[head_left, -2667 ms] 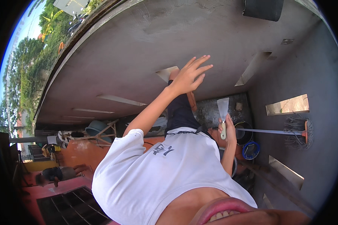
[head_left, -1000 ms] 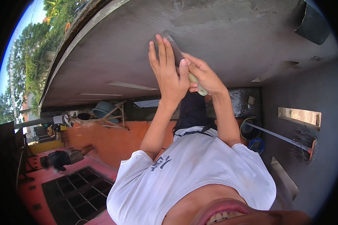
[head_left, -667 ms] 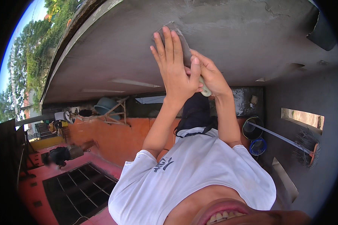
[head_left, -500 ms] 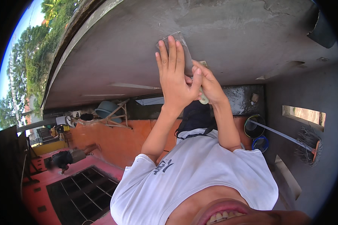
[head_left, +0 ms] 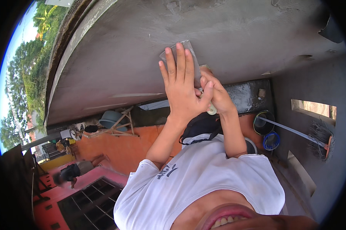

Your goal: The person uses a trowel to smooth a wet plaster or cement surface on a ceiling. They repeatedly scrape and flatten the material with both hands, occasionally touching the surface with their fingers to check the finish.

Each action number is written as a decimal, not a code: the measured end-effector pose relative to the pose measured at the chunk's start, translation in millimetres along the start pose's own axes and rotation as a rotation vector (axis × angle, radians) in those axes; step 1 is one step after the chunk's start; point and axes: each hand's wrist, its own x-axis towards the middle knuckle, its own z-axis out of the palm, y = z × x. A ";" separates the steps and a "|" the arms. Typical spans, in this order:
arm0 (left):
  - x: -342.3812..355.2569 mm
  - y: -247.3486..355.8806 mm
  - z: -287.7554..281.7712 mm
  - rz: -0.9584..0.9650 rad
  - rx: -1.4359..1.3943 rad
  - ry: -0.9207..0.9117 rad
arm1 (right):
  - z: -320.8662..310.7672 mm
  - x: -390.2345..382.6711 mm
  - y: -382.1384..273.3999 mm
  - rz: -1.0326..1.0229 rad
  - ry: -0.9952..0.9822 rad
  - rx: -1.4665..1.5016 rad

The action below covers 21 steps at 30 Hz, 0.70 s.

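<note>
A metal scraper blade [head_left: 192, 51] lies against the grey plastered wall [head_left: 123, 46]. My left hand [head_left: 182, 84] rests flat on the blade, its fingers stretched out and its thumb beside the right hand. My right hand [head_left: 219, 96] is wrapped round the scraper's pale handle [head_left: 212, 109], just below and right of my left hand; the end of the handle shows beneath it.
At right, a mop [head_left: 318, 140] stands near a wall slot [head_left: 314, 108], with a black bucket [head_left: 263, 122] and blue-rimmed bucket [head_left: 271, 140]. Behind are a blue-grey tub [head_left: 108, 119] on a wooden frame and another person [head_left: 75, 172] at lower left.
My left hand went from raised in the air onto the blade, as the right brought the scraper up to the wall. Over the last second both hands moved up, then lower along the wall.
</note>
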 end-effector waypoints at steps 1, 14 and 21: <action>1.5 -0.5 0.2 0.000 0.009 0.031 | 1.8 1.9 3.1 0.001 0.065 -0.063; 1.1 -4.6 -4.3 0.080 -0.034 -0.082 | 4.2 -3.6 13.1 -0.074 0.033 0.075; -0.2 -3.9 8.9 0.081 -0.053 -0.040 | -29.9 -14.7 10.9 0.040 0.210 -0.165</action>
